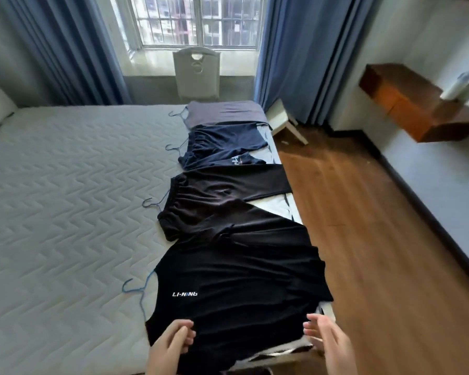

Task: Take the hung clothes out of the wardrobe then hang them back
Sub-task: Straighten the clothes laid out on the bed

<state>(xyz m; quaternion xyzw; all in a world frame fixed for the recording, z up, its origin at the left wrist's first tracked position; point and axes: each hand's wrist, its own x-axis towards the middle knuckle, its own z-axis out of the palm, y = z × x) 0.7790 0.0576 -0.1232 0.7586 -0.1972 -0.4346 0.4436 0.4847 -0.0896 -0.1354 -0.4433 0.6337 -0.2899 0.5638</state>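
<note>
Take-out half looks done: black Li-Ning T-shirt at 6 o'clock, black bottoms, navy shorts and grey garment lined toward 12 along the mattress edge, hangers still in. Left hand curled at the shirt hem, can't tell if it pinches cloth; right hand slack, empty. Rehanging all remains; wardrobe out of sight.

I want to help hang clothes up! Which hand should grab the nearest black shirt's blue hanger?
Probably the left hand. The blue hanger hook pokes out of the black shirt on the left, nearer that hand. The right hand is at the shirt's far side, away from the hook.
</note>
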